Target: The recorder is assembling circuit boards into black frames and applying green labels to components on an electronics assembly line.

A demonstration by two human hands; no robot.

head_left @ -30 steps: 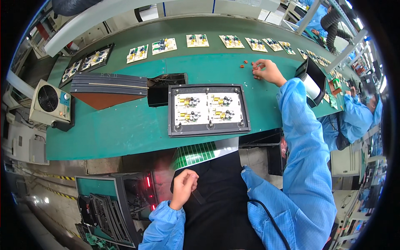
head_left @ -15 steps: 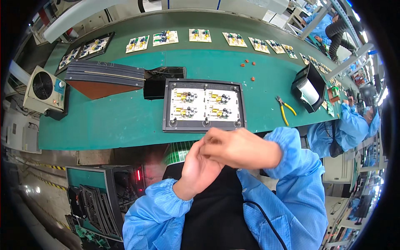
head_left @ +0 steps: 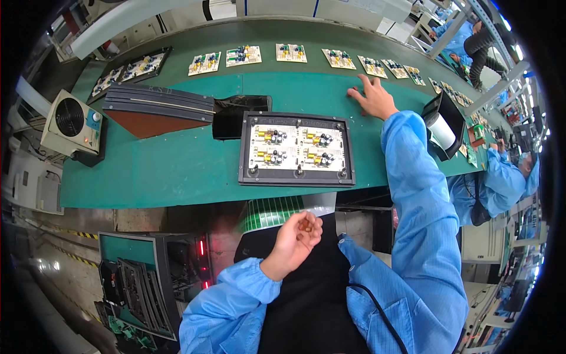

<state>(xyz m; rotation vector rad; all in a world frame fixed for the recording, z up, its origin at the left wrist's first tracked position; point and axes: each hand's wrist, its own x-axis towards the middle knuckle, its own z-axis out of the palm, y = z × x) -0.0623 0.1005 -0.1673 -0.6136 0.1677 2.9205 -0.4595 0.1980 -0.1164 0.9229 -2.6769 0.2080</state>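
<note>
Over the far right of the green mat, my right hand point(head_left: 376, 99) reaches with fingers spread. Thumb and forefinger are around a small orange-red piece point(head_left: 355, 88); whether they touch it I cannot tell. My left hand point(head_left: 295, 242) is held palm up in front of my body, fingers curled over small orange-brown pieces point(head_left: 305, 225), mostly hidden by the fingers. Between my hands and the mat's far side lies a black frame point(head_left: 298, 174) holding a panel of white circuit boards point(head_left: 299, 147) with yellow, black and silver components.
White boards with components point(head_left: 243, 55) line the far side. At left stand a fan unit point(head_left: 69, 121) and a stack of dark frames point(head_left: 159, 103), beside a black box point(head_left: 242, 118). A black bin point(head_left: 443, 124) is right of my arm. A co-worker point(head_left: 492, 186) sits farther right.
My hands, together before, are now apart. The right one has stretched forward and right to the small orange-red pieces; the left stays low, its fingers now curled. My right arm now covers the yellow-handled cutters.
</note>
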